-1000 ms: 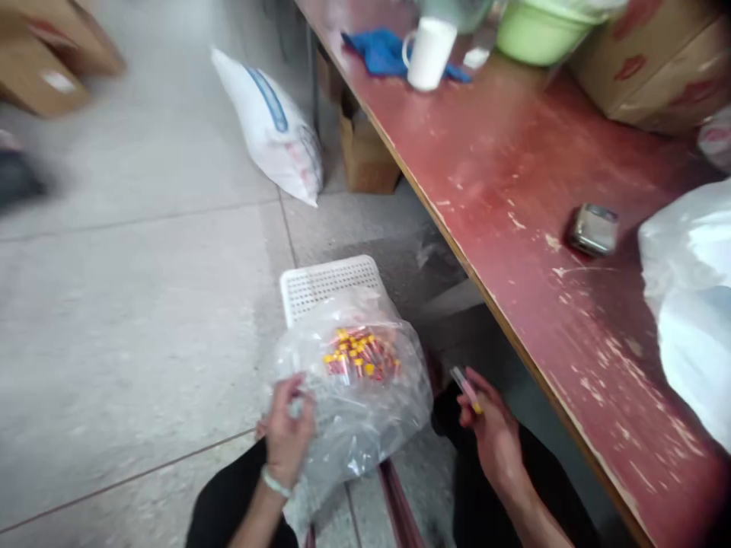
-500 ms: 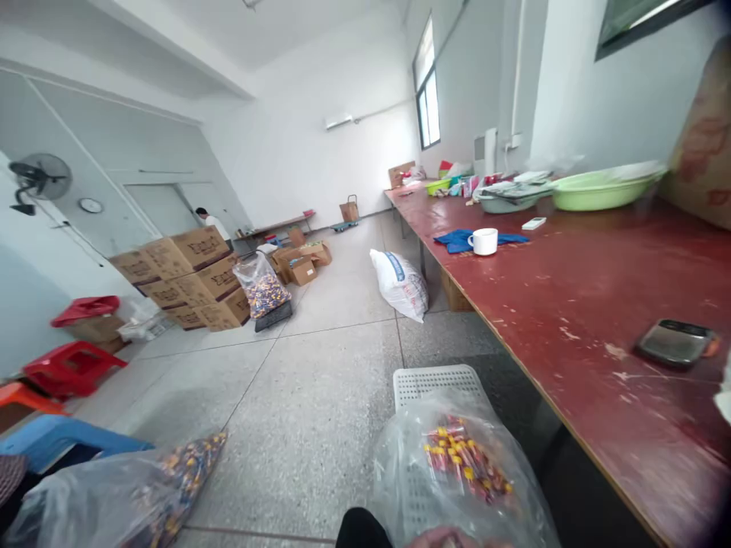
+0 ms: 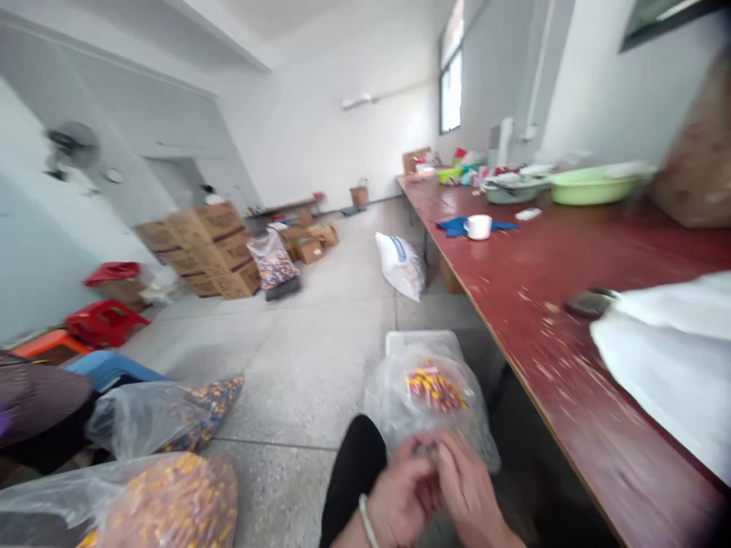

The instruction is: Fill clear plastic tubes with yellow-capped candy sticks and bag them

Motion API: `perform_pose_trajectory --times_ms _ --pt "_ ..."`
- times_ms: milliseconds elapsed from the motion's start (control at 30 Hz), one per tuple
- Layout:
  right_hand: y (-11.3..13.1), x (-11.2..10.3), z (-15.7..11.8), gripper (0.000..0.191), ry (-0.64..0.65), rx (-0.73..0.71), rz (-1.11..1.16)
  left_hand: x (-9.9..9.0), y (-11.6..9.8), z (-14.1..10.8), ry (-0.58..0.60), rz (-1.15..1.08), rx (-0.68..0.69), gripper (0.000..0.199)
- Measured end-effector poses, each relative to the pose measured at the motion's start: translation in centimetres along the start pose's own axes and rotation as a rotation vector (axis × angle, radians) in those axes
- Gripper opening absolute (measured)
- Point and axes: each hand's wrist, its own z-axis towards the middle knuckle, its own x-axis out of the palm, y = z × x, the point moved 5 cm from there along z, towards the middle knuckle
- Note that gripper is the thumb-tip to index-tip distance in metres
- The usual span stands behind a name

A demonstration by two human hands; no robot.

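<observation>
My left hand (image 3: pixel 403 491), with a pale bracelet at the wrist, is closed at the bottom centre. Against it is my right hand (image 3: pixel 468 487), fingers pinched together at the same spot. Something small and greyish seems to be between the fingertips, too blurred to name. Just beyond the hands lies a clear plastic bag (image 3: pixel 385 396), spread over a white perforated crate (image 3: pixel 419 341). Inside it are several small red tubes with yellow caps (image 3: pixel 435 387). My dark-clothed knee (image 3: pixel 354 472) is left of the hands.
The red table (image 3: pixel 531 327) runs along my right, bearing a white sheet (image 3: pixel 674 358), a white mug (image 3: pixel 478 227) and a green basin (image 3: pixel 599 185). Filled bags (image 3: pixel 171 502) and a seated person (image 3: pixel 46 396) are at left. A white sack (image 3: pixel 400 266) stands ahead.
The view has tipped downward and shifted left. Both hands and my knee now show more fully. A filled bag at lower left and more of the white sheet at right have come into view.
</observation>
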Motion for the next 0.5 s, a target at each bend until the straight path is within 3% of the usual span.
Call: perform_pose_trajectory --times_ms 100,233,333,433,500 --pt "-1.7 0.8 -0.5 0.03 0.136 0.218 0.088 -1.1 -0.5 0.7 -0.009 0.02 -0.029 0.034" --pt "-8.4 0.0 -3.9 0.036 -0.054 0.542 0.039 -6.1 -0.6 5.0 -0.305 0.034 -0.155 0.023" --pt "-14.5 -1.8 -7.8 0.037 -0.181 0.832 -0.066 -9.0 -0.5 9.1 -0.423 0.051 -0.215 0.021" --pt "-19.1 -3.1 -10.0 0.034 -0.216 0.998 -0.113 -10.3 -0.4 14.0 -0.48 0.065 -0.261 0.015" --pt "-21.1 -3.4 -10.6 0.031 -0.224 1.06 -0.114 -10.5 -0.1 17.3 -0.499 0.09 -0.298 0.022"
